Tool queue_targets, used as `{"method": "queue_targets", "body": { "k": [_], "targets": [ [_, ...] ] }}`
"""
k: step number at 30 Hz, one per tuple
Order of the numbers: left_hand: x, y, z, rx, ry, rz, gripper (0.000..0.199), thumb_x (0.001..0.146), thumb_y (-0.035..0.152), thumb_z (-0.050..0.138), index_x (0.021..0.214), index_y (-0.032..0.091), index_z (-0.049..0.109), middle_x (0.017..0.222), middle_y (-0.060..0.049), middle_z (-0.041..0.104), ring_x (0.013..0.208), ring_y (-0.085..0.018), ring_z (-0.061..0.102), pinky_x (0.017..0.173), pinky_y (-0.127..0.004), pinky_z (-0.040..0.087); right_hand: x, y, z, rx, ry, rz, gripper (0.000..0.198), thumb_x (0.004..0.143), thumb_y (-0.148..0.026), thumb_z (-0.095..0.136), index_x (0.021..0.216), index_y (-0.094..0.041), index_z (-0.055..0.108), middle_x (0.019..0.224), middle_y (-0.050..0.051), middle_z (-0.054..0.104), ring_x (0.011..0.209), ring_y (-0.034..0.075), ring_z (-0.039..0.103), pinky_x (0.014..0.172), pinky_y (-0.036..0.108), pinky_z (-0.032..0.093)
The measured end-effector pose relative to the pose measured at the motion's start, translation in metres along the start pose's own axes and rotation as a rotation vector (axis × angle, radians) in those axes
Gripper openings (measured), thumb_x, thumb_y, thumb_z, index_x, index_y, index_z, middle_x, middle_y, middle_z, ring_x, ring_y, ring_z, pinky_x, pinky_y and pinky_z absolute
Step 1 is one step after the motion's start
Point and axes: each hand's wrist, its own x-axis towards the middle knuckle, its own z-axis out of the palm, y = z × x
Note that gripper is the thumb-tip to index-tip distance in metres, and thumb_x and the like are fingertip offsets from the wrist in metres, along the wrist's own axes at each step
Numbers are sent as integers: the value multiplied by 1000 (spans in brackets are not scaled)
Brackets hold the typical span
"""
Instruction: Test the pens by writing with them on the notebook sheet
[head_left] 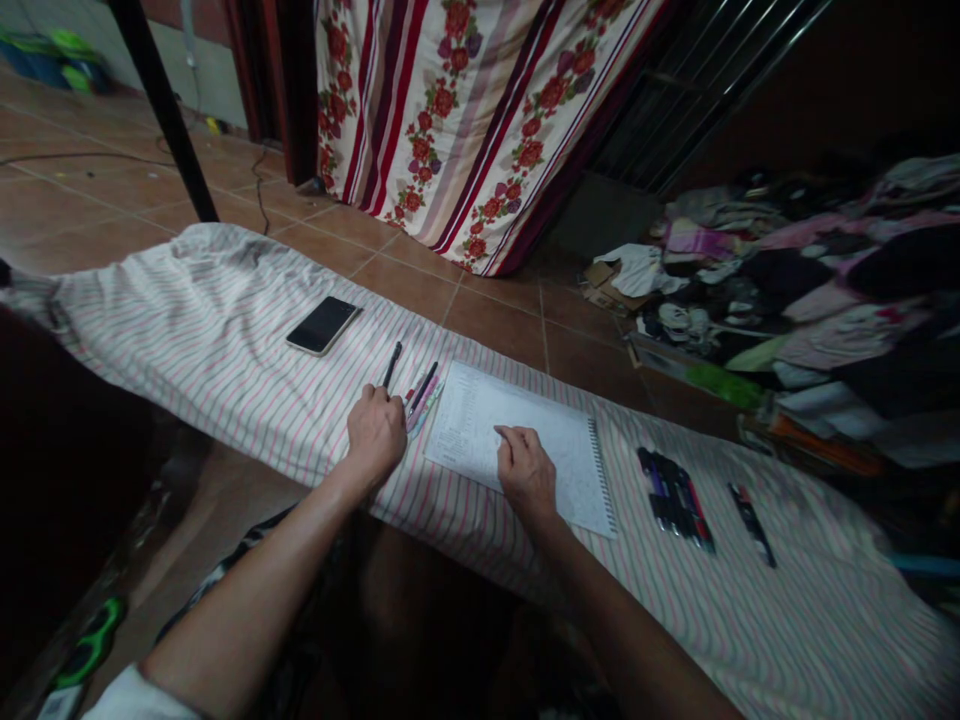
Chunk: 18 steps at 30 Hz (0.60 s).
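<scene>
My left hand [376, 432] is closed around the lower end of a dark pen [392, 364], which sticks up past the fingers. Close beside it on the cloth lie a second dark pen [424, 386] and several pastel-coloured pens [421, 408], partly covered by the hand. My right hand [527, 470] is over a spiral notebook [559, 425], its fingers curled together and a fingertip pointing left across the page. Whether those fingers hold anything small cannot be made out. The notebook's open page bears faint writing or print, too blurred to read.
A striped cloth [247, 330] covers the long narrow surface. On it lie a phone [323, 326] at left, a group of pens [675, 500] right of the notebook, and a single marker [752, 525]. Beyond are a floral curtain [450, 110] and heaped clothes [810, 270].
</scene>
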Motion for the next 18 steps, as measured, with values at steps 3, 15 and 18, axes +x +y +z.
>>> {"method": "queue_targets", "body": {
  "k": [3, 15, 18],
  "targets": [
    [1, 0, 1, -3, 20, 4, 31, 84, 19, 34, 83, 15, 64, 84, -13, 57, 90, -27, 45, 69, -35, 37, 2, 0, -4, -39, -74, -22, 33, 82, -14, 36, 106, -16, 58, 94, 8, 56, 79, 18, 56, 72, 28, 44],
    [-1, -5, 4, -20, 29, 14, 29, 83, 21, 36, 85, 15, 64, 87, -13, 56, 92, -26, 44, 69, -34, 38, 32, -33, -104, 545, -203, 114, 41, 89, -37, 31, 127, -24, 40, 111, 10, 56, 81, 18, 61, 65, 33, 50],
    [-1, -5, 2, -25, 11, 8, 28, 83, 22, 37, 85, 15, 64, 89, -12, 56, 94, -26, 44, 71, -34, 38, -3, -45, -169, 520, 6, 47, 42, 92, -39, 16, 130, -32, 33, 126, 10, 47, 99, 21, 56, 68, 37, 50]
  ]
}}
